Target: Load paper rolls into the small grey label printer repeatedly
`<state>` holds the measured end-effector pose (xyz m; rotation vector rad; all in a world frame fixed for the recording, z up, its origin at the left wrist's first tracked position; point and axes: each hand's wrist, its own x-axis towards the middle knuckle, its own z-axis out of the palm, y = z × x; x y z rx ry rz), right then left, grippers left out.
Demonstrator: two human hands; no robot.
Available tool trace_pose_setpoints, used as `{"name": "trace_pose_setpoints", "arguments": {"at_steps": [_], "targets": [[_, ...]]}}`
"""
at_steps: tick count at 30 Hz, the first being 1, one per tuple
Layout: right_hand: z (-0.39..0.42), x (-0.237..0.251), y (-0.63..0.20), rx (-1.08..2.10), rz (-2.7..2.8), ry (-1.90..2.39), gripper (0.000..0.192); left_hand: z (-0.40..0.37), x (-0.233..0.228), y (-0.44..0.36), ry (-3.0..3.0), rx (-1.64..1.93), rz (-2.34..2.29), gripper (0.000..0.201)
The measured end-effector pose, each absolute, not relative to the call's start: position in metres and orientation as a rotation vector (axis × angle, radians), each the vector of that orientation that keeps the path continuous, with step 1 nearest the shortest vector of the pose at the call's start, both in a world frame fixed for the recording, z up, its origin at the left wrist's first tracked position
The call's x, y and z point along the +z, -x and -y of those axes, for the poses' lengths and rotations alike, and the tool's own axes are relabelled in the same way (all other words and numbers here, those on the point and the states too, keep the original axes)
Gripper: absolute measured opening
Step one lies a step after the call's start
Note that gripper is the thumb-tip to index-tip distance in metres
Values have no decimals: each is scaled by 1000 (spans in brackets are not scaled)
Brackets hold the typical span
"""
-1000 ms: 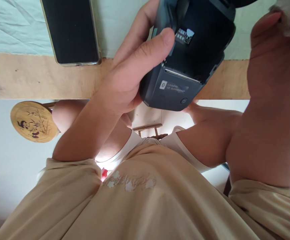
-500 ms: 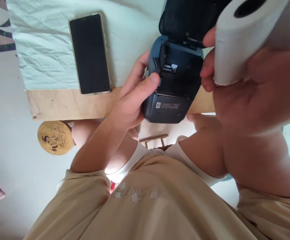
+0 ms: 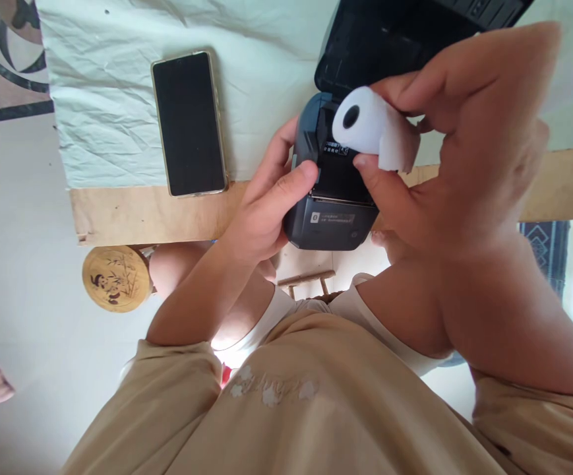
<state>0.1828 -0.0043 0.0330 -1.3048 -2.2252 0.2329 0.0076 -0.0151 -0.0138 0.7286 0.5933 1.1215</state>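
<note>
The wooden table (image 3: 167, 214) has a pale green cloth (image 3: 261, 59) spread over it, creased toward the left, and along the near edge the bare wood shows; I can see a phone (image 3: 190, 125) lying face up, its screen dark, mostly on the cloth, the near end overlapping the wood

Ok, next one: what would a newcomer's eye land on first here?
Probably the white roll, bright in the right hand over the open device that the left hand grips. Next, the dark-screened phone, lying left of the hands. Then, farther down and left, the round, patterned wooden disc.
</note>
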Motion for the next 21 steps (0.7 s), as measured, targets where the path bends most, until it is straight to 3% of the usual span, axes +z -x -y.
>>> {"name": "trace_pose_setpoints", "arguments": {"at_steps": [3,8,16,19,21], "targets": [[1,38,-179,74,2295,1321,24,15,-13,-6,-750,1109,-623,34],[0,34,-178,149,2296,1111,6,15,-13,-5,-820,1073,-727,40],[7,32,-179,107,2304,893,9,17,-14,-13,-844,1199,-648,32],[11,28,-175,37,2330,846,4,17,-13,-14,-865,1204,-687,41],[11,26,-174,42,2337,830,13,17,-12,-11,-876,1165,-713,49]]}}
